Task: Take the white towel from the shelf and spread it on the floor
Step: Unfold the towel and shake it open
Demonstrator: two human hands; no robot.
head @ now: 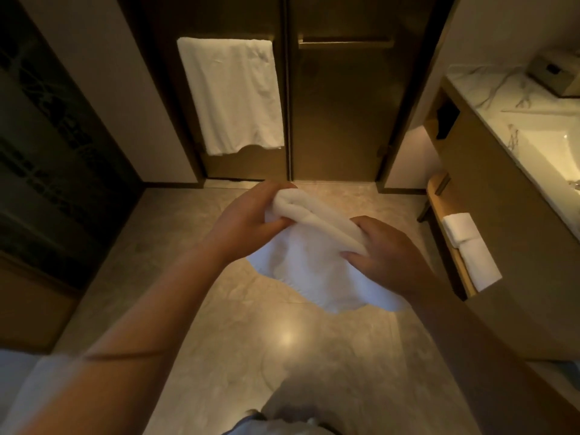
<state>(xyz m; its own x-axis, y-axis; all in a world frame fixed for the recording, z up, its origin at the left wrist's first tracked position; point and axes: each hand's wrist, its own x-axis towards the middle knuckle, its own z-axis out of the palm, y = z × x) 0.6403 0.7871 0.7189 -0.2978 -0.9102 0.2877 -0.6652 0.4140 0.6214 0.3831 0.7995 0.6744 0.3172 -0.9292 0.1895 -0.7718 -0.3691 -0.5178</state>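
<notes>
White towel hangs in the air between our two hands, above the middle of the tiled floor, partly unfolded: a thick folded band runs along the top and a looser sheet droops below it. Our left hand is closed around the upper left end of the band, fingers wrapped over the cloth. Our right hand pinches the lower right end, thumb and fingers shut on the fabric. Nothing of the towel touches the floor yet, so we judge that the taking is done and the spreading is still ahead.

What could go wrong from here, as we see it: the layers may stay stuck together if we lower it before shaking the folds out, and it would land bunched instead of flat. A loose pinch on one end could let that corner slip, so the cloth falls in a heap. The polished floor looks slick, and the towel may slide once down.

We count two hands and four white towels: the one we hold, one large towel draped over the left door's bar, and two folded towels on the wooden shelf near its front edge, under the vanity counter.
</notes>
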